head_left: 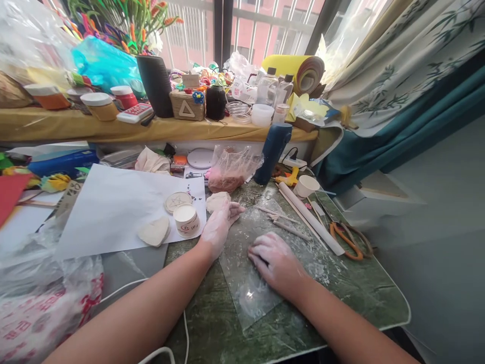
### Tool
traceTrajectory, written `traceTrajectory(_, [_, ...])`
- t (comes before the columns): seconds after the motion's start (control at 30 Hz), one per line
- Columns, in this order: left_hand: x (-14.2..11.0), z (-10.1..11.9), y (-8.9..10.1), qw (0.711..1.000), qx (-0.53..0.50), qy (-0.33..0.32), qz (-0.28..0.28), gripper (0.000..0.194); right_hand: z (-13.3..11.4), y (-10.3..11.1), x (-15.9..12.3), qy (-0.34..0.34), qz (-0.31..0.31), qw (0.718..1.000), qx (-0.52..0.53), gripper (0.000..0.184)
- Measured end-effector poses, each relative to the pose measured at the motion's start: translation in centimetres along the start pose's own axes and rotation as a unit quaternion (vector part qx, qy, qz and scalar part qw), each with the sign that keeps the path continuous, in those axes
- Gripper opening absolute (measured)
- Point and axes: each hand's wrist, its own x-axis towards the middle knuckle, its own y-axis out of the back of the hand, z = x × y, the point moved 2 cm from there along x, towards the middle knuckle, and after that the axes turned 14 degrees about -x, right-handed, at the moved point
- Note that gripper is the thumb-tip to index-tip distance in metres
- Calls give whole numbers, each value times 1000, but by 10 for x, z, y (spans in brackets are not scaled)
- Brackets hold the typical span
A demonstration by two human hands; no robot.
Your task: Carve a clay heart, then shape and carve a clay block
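Note:
My left hand [220,225], dusted white, is held on edge with its fingers stretched out and together. Just behind it lies a pale lump of clay [217,201], partly covered by the fingers; whether they touch cannot be made out. On a clear plastic sheet [242,283] smeared with white powder rests my right hand [276,260], also whitened, its fingers curled under. What is beneath those fingers, if anything, is hidden. Left of my left hand stand a paper cup [186,221], a round star-marked clay disc [177,202] and a heart-shaped clay piece [154,232].
Thin clay-smeared sticks [290,227], a white rolling pin [312,220] and orange-handled scissors [346,242] lie on the right. Behind are a bag of brown clay [229,174], a blue bottle [273,154] and another cup [306,186]. White paper [113,207] and a cable [186,328] lie left.

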Motion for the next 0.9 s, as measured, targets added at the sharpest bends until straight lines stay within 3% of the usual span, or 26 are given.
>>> traceTrajectory(0.07, [-2, 1, -1, 1000, 4, -5, -4, 32, -6, -4, 5, -27, 16, 999, -17, 16])
traceTrajectory(0.17, [-4, 4, -1, 1000, 6, -11, -12, 32, -20, -9, 1, 40, 5, 999, -1, 13])
traceTrajectory(0.23, [-4, 4, -1, 1000, 5, -16, -15, 31, -16, -6, -13, 46, 9, 999, 3, 13])
traceTrajectory(0.37, [-2, 1, 0, 999, 9, -26, -22, 32, 30, 12, -44, -118, 91, 989, -19, 14])
traceTrajectory(0.47, [-1, 0, 0, 999, 14, -30, -27, 35, 55, 16, -49, -169, 99, 980, -25, 15])
traceTrajectory(0.7, [-3, 0, 0, 998, 24, -47, -32, 40, 58, 9, -26, -147, 96, 984, -35, 20])
traceTrajectory(0.9, [-3, -1, 0, 998, 17, -58, -35, 42, 52, 8, -22, -72, 43, 996, -23, 21])
